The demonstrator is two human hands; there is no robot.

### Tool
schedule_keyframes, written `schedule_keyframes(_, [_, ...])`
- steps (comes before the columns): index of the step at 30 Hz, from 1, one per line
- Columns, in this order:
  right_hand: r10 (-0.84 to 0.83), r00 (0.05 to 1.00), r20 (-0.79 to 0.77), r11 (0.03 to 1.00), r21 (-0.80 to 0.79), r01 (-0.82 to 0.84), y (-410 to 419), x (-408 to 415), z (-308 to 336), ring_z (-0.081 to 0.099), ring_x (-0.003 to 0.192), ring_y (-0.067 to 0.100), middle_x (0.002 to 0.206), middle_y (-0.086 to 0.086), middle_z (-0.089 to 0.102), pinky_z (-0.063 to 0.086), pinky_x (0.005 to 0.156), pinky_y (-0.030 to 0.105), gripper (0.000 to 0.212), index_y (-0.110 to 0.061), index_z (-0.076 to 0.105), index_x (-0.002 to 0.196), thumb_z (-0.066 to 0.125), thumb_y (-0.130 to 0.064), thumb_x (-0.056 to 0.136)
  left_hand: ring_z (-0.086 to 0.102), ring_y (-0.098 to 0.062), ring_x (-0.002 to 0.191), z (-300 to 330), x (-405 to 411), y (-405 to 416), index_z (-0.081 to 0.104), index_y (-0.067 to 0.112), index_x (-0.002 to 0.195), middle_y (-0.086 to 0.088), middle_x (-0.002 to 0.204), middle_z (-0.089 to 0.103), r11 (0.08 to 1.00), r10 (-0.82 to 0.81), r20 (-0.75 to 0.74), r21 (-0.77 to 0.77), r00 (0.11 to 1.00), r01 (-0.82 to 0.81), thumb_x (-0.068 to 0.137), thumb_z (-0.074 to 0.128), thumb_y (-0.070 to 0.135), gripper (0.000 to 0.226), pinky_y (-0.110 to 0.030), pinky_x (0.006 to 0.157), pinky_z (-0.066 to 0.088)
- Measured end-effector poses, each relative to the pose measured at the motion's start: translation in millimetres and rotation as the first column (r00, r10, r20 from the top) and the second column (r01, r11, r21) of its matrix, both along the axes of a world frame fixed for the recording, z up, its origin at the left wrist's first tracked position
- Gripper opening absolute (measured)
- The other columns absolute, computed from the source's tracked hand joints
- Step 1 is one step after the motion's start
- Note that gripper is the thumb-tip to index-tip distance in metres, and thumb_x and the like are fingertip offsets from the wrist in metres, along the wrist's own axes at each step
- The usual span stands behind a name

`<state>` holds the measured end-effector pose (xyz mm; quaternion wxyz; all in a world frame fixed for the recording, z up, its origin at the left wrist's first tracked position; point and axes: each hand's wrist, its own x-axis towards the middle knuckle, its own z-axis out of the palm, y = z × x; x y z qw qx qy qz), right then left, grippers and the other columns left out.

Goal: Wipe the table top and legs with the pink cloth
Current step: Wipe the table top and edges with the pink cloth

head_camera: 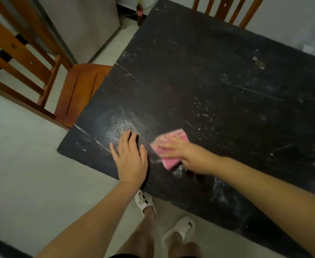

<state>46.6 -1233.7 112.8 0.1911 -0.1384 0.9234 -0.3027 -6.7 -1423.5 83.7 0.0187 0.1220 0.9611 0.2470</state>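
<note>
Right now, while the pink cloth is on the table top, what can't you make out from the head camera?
- Table legs: hidden under the table top.
- Pink cloth: its middle is covered by the right hand, and motion blur smears both, so the finger pose is unclear.
- Table surface under the left hand: covered by the flat palm.
- Bottle on the floor: too small to read its label.
- Far chair: cut off by the top edge.

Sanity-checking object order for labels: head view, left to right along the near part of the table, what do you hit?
Wooden chair → left hand flat on the table top → pink cloth → right hand pressing on the cloth.
</note>
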Motion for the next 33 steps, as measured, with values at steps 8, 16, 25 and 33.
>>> schedule_keyframes(8, [-0.298, 0.929, 0.217, 0.930, -0.155, 0.334, 32.3, -14.1, 61.1, 0.054, 0.111, 0.001, 0.120, -0.004, 0.060, 0.039, 0.093, 0.004, 0.051, -0.008, 0.066, 0.114, 0.036, 0.019, 0.082, 0.035, -0.023, 0.134, -0.6, 34.5, 11.8, 0.052, 0.015, 0.125, -0.008, 0.140, 0.043, 0.990, -0.096, -0.007, -0.105, 0.995, 0.094, 0.088, 0.017, 0.036, 0.055, -0.050, 0.111, 0.001])
schedule_keyframes(16, [-0.363, 0.923, -0.130, 0.930, 0.007, 0.367, 21.8, 41.1, -16.0, 0.025, 0.139, 0.025, 0.146, 0.013, 0.038, 0.004, 0.115, 0.027, 0.063, -0.005, 0.054, 0.128, 0.036, 0.013, 0.071, 0.027, -0.024, 0.136, -10.5, 36.0, 15.7, 0.045, 0.014, 0.130, -0.009, 0.144, 0.037, 0.984, -0.095, -0.044, -0.153, 0.994, 0.088, 0.094, 0.032, 0.029, 0.042, -0.050, 0.112, -0.001])
schedule_keyframes(25, [-0.668, 0.744, -0.005, 0.731, -0.193, 0.654, 59.9, 49.0, 41.9, 0.051, 0.117, 0.013, 0.129, 0.009, 0.057, 0.038, 0.099, 0.010, 0.058, -0.005, 0.059, 0.122, 0.033, 0.021, 0.078, 0.020, -0.024, 0.139, -7.3, 38.6, 17.1, 0.040, 0.014, 0.134, -0.009, 0.148, 0.030, 0.975, -0.122, -0.033, -0.191, 0.992, 0.114, 0.094, 0.036, 0.026, 0.042, -0.054, 0.111, -0.003])
schedule_keyframes(33, [-0.555, 0.802, -0.221, 0.816, 0.045, 0.577, 32.9, 86.6, -20.2, 0.038, 0.131, 0.037, 0.137, 0.024, 0.046, 0.020, 0.112, 0.041, 0.054, -0.003, 0.058, 0.123, 0.037, 0.013, 0.076, 0.018, -0.024, 0.140, -7.3, 38.8, 17.5, 0.041, 0.012, 0.133, -0.010, 0.149, 0.029, 0.976, -0.127, -0.018, -0.178, 0.992, 0.122, 0.094, 0.037, 0.024, 0.041, -0.055, 0.111, -0.002])
